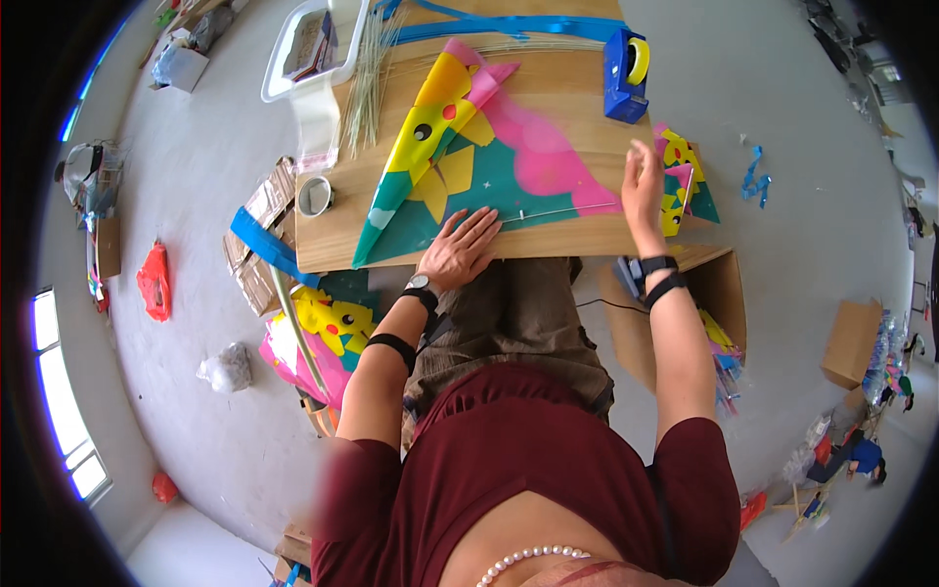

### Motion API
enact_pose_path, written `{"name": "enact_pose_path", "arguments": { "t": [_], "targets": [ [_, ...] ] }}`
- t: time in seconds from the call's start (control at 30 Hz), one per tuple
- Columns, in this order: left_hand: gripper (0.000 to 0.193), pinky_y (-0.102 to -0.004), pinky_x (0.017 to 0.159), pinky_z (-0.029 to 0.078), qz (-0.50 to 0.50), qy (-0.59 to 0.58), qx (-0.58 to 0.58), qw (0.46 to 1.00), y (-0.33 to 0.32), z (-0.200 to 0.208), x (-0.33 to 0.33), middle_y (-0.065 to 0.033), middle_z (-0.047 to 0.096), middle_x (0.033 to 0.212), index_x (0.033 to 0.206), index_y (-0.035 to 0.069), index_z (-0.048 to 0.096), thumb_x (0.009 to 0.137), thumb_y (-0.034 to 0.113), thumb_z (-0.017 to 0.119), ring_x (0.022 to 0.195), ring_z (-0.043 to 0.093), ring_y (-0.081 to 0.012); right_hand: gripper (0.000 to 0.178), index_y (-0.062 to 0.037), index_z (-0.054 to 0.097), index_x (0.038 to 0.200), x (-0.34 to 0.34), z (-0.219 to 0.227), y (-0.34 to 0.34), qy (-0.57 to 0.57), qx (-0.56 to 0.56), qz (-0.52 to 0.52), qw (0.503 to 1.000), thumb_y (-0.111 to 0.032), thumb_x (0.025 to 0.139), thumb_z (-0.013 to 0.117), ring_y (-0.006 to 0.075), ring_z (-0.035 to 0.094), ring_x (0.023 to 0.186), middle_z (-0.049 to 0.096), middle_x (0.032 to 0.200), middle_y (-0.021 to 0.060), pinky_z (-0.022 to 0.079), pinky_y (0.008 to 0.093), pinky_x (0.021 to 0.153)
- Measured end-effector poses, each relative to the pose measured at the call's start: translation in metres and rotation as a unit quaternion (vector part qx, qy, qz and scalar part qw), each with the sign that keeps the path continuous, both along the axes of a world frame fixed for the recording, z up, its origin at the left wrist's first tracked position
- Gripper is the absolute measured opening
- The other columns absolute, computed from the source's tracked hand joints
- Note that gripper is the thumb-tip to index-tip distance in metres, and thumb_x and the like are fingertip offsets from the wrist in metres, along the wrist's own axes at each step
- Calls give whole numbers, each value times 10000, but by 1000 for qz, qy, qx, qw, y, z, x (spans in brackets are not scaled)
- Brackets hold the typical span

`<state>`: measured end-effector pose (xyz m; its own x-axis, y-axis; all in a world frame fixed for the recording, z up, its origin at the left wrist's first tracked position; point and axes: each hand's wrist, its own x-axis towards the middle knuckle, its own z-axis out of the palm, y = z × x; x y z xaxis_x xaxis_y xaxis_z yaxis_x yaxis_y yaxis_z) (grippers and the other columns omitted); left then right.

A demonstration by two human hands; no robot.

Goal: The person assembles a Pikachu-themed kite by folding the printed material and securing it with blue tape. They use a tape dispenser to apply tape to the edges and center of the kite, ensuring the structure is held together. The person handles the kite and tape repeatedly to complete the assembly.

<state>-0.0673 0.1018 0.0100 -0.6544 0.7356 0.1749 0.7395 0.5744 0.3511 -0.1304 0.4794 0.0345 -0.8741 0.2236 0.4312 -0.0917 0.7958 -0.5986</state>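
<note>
A folded kite sail (528,152) of thin green, pink and yellow printed sheet lies on the wooden table, its left side creased over into a long point. Along its near edge runs a thin pale rod (562,210) with a small white piece on it. My left hand (460,248) rests flat on the sail's near edge, fingers stretched out. By the sail's right corner, my right hand (642,191) is raised at the table's edge with its fingers loosely bent and apart. I see nothing held in it.
A blue tape dispenser (626,76) stands at the back right. Thin sticks (368,88), a white tub (346,54) and a tape roll (315,197) are at the left. More printed sails (337,328) hang below left, others (675,181) at the right. A cardboard box (719,293) sits beneath.
</note>
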Motion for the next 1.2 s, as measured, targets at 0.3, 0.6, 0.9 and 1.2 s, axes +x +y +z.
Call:
{"name": "enact_pose_path", "arguments": {
  "t": [0.3, 0.6, 0.9, 1.2],
  "targets": [
    [602, -512, 1230, 283, -1, -9, 6, 1000, 5, -5, -4, -104, 441, 1592, 1492, 61, 480, 965, 302, 644, 1495, 382, -272, 276, 9, 688, 1131, -133, -35, 98, -109, -156, -85, 978, -235, 1009, 647, 236, 741, 911, 757, 1017, 143, 576, 365, 829],
    [608, -514, 1226, 293, 9, -17, 9, 1000, 0, -3, -2, -103, 458, 1581, 1489, 65, 484, 956, 302, 657, 1486, 397, -270, 223, 0, 723, 1019, -148, 6, 97, -254, -189, -32, 948, -219, 988, 687, 136, 687, 752, 743, 909, 48, 549, 298, 716],
    [610, -518, 1228, 290, 12, -7, 7, 1000, -1, -6, -1, -100, 453, 1585, 1496, 74, 478, 959, 309, 646, 1488, 392, -272, 168, -19, 706, 1033, -145, 19, 103, -305, -439, -23, 845, -169, 960, 731, 126, 637, 825, 694, 960, 33, 543, 277, 789],
    [613, -515, 1230, 285, 10, -11, 8, 1000, 1, -6, -1, -98, 452, 1586, 1490, 72, 479, 946, 296, 650, 1487, 394, -271, 178, 6, 677, 1075, -127, -10, 106, -220, -501, 43, 836, -120, 961, 728, 151, 656, 975, 687, 1022, 66, 528, 271, 933]
  ]
}}
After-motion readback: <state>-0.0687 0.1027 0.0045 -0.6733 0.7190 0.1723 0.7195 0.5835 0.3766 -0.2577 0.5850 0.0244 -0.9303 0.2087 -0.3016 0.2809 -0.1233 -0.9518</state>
